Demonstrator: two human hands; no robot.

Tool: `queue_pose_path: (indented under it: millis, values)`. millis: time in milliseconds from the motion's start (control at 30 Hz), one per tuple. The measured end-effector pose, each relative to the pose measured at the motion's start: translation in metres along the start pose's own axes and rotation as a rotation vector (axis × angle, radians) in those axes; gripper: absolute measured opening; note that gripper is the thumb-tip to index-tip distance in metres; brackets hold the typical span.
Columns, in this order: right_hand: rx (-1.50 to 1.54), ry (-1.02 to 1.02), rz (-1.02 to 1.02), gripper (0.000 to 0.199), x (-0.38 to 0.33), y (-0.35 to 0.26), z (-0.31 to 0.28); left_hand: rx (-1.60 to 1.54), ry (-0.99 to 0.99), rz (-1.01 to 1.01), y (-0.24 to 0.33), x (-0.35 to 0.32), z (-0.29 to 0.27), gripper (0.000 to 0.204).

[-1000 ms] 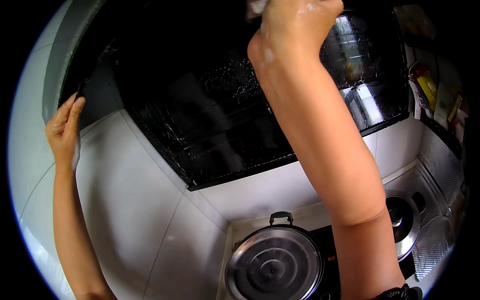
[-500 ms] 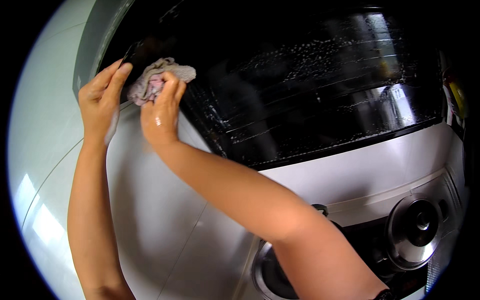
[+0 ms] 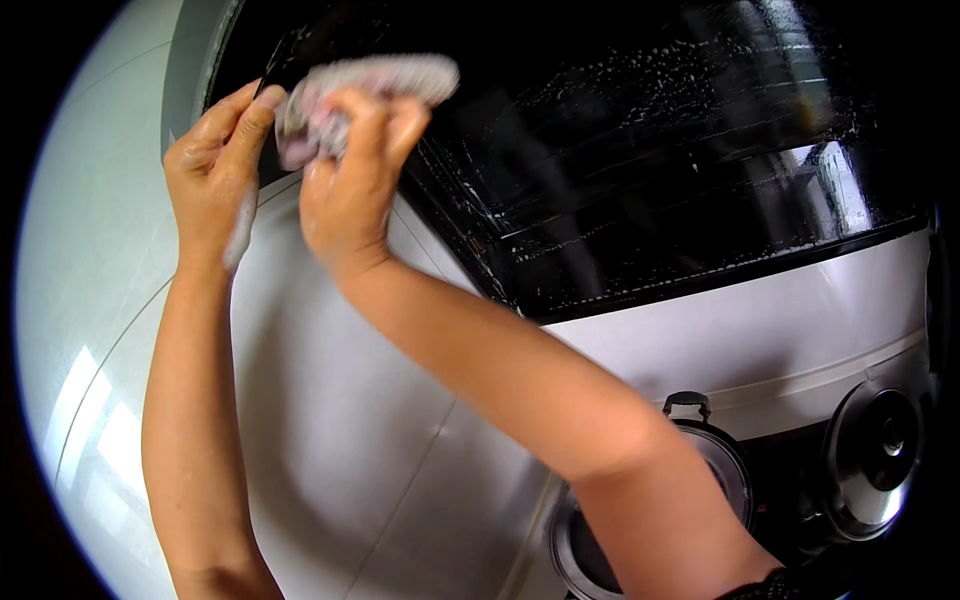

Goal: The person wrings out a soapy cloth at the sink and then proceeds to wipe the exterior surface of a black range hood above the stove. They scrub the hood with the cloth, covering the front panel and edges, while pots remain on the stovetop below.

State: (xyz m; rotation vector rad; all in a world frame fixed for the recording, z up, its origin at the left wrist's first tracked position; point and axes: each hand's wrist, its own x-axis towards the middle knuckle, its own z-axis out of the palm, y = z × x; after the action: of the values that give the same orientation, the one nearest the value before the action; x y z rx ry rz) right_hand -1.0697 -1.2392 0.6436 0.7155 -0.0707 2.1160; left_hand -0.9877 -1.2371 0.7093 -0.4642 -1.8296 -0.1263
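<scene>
White tiled wall [image 3: 330, 440] fills the left and lower half, glossy, window glare low left. Above it the black glass range hood [image 3: 680, 170] slants across the top, streaked with white suds and drip lines, so I read it as wet with soap. Below right is the stove: a steel pot with lid [image 3: 720, 470], mostly hidden behind my right forearm, black knob showing, and a round burner [image 3: 880, 450] at the far right edge. My right hand [image 3: 355, 190] is up at the hood's left corner, fingers curled and pinching a pinkish-grey cloth [image 3: 360, 85], bunched, with one end trailing right over the dark glass; the cloth sits right at the hood's left edge, pressed to it as far as I can tell. My left hand [image 3: 215, 165] is just beside it, fingers together and fairly straight, fingertips touching the cloth's left end, not clearly gripping, more steadying it against the edge. Foam streak runs down the left wrist.
</scene>
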Motion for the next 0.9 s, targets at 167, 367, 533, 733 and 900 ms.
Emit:
queue_pose_path:
  millis: [167, 367, 533, 733, 900]
  values:
    - [0.417, -0.044, 0.658, 0.040, -0.069, 0.037, 0.035, 0.061, -0.001, 0.042, 0.009, 0.008, 0.000, 0.023]
    - [-0.075, -0.172, 0.258, 0.039, -0.044, 0.004, -0.001, -0.011, -0.025, 0.048, 0.006, -0.004, -0.003, 0.021]
    - [0.153, -0.035, -0.124, 0.035, 0.076, -0.042, -0.035, -0.078, -0.070, -0.033, 0.009, -0.007, -0.005, 0.021]
    - [0.217, -0.044, 0.024, 0.031, 0.114, -0.091, -0.033, 0.064, -0.035, -0.036, 0.021, -0.001, -0.003, 0.022]
    - [0.025, -0.230, 0.318, 0.034, 0.061, -0.077, -0.020, -0.114, -0.131, -0.046, 0.020, -0.001, -0.005, 0.024]
